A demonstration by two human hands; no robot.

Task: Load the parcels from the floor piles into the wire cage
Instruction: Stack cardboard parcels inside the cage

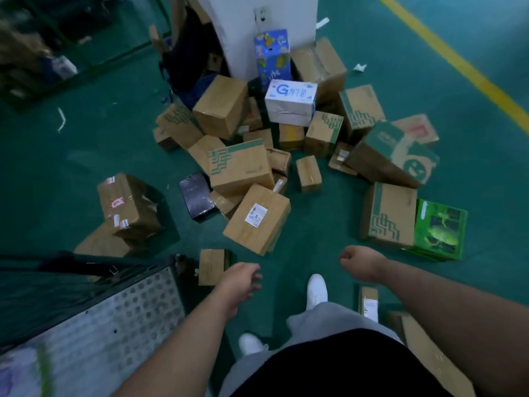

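Note:
A pile of several cardboard parcels lies on the green floor ahead. Closest is a brown box with a white label (pixel 257 219), and a small brown box (pixel 211 266) sits just left of my left hand. My left hand (pixel 242 285) hangs low with loosely bent fingers and holds nothing. My right hand (pixel 357 262) is curled into a loose fist, also with nothing in it. The wire cage's perforated metal floor (pixel 114 319) is at the lower left.
A white pillar (pixel 274 21) stands behind the pile. A white box with blue print (pixel 290 101), a green printed box (pixel 439 229), a black parcel (pixel 197 194) and a taped brown box (pixel 128 206) lie around. More cardboard (pixel 429 353) sits at my right. A yellow line (pixel 458 61) crosses the floor.

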